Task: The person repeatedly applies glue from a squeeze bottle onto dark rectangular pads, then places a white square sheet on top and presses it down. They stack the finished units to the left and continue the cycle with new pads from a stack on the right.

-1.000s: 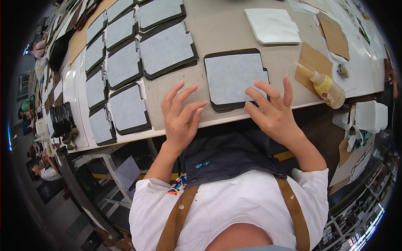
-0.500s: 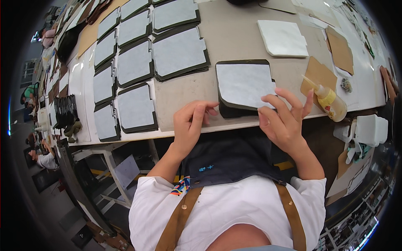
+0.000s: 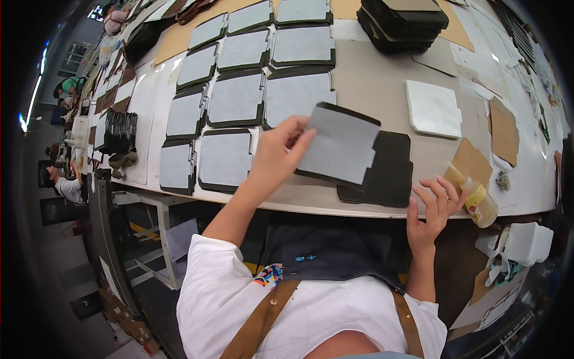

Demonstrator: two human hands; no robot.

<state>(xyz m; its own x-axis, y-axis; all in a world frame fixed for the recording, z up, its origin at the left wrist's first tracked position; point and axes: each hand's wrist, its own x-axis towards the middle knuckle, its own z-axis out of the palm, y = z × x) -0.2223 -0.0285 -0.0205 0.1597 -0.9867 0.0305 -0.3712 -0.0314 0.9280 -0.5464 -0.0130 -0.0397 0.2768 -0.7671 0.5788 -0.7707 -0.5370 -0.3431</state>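
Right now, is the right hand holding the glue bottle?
No, the right hand is open beside the glue bottle, not gripping it.

A long workbench with a pale, beige top fills the upper part of the view, its front edge curving under the fisheye bend. Beneath it stands a white metal frame of legs and crossbars over a dark grey floor — yellow lines are painted on it near the frame. At the far left a bright strip of light glows — other workers sit there at another bench.
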